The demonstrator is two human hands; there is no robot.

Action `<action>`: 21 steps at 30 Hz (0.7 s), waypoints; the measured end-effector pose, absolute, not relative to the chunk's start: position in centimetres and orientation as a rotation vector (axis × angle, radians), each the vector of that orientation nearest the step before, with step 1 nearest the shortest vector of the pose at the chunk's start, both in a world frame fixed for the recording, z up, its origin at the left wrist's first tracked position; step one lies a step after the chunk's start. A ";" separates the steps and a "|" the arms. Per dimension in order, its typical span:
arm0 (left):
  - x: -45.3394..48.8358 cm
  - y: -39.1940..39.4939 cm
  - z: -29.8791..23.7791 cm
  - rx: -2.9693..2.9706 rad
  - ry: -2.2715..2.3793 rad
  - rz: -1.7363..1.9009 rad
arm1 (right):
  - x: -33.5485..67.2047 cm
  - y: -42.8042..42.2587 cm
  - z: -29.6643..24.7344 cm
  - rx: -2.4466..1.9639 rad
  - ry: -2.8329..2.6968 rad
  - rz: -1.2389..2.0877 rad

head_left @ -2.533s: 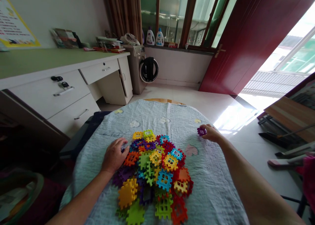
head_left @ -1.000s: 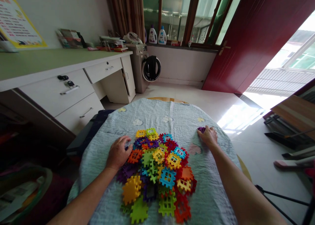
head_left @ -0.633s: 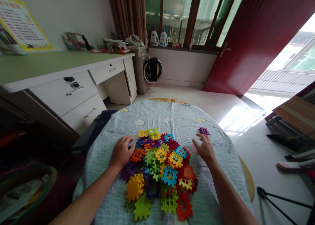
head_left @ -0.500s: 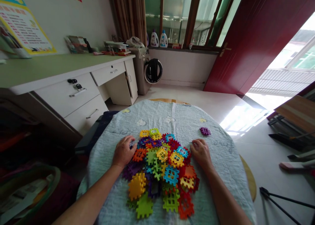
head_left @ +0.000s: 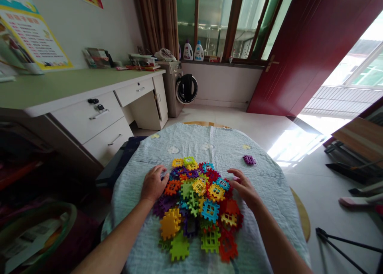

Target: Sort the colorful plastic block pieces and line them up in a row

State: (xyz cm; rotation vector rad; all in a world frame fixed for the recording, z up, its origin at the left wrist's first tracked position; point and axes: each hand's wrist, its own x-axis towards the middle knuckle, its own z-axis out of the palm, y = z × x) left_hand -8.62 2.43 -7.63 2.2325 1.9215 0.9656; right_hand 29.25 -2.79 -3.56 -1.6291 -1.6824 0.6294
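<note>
Head view: left hand (head_left: pixel 154 184) seemingly touching plastic blocks (head_left: pixel 197 200)

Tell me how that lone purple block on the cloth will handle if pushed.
The purple plastic block looks stiff and probably light, its lattice being mostly holes. Lying flat on the quilted cloth, it probably won't roll, and its notched edges may catch the quilting if pushed.

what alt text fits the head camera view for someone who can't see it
A person's left hand and right hand are at either side of a heap of colourful interlocking plastic tiles on a quilted pale blue tablecloth, with one purple tile apart to the right. Beyond stand a white desk, a washing machine and a red door.
</note>
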 end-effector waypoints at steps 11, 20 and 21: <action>-8.5 2.4 -7.5 2.221 1.914 0.989 | 23.9 -6.9 -1.0 -1.389 -1.985 0.771; -8.5 2.4 -7.6 2.214 1.915 1.002 | 26.0 -7.0 -1.1 -1.484 -1.408 0.861; -8.5 2.4 -7.6 2.218 1.914 0.998 | 26.9 -6.6 -1.6 -1.547 -1.335 0.818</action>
